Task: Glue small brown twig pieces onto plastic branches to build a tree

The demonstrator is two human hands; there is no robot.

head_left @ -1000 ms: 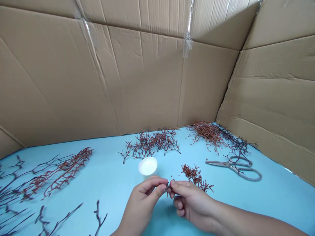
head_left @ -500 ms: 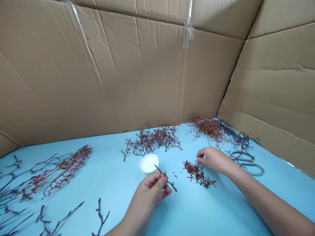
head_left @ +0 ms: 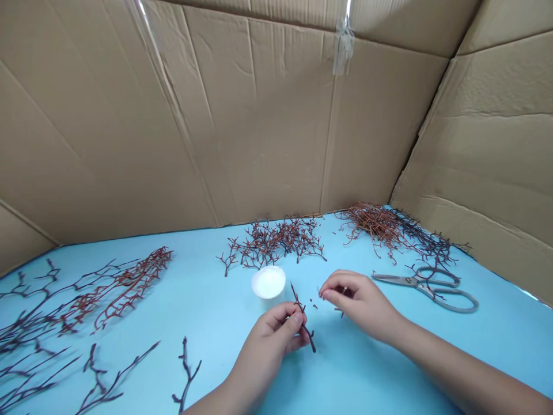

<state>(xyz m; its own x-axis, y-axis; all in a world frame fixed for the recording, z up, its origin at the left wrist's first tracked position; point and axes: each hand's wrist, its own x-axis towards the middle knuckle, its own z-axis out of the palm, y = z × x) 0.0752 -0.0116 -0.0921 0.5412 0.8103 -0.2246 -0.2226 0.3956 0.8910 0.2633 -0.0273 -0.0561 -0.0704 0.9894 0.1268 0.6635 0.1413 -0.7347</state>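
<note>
Between the thumb and fingers of my left hand is a short dark brown twig, tilted, with small side stubs. My right hand is closed in a pinch to the right of it, apart from the twig; what its fingertips hold is too small to make out. Under and behind this hand lies the heap of short reddish-brown bits, mostly hidden, with one dark tip showing. A small white cup with white contents stands just beyond my left hand. Tiny brown crumbs lie between the hands.
Scissors with grey handles lie at the right. Branched brown twigs are heaped at the back, with thin reddish stems further right. Long branches spread across the left. Cardboard walls enclose the blue tabletop.
My right hand has moved left from beside the heap of bits to over it, closer to my left hand. The twig has turned more upright. The whole view has shifted slightly.
</note>
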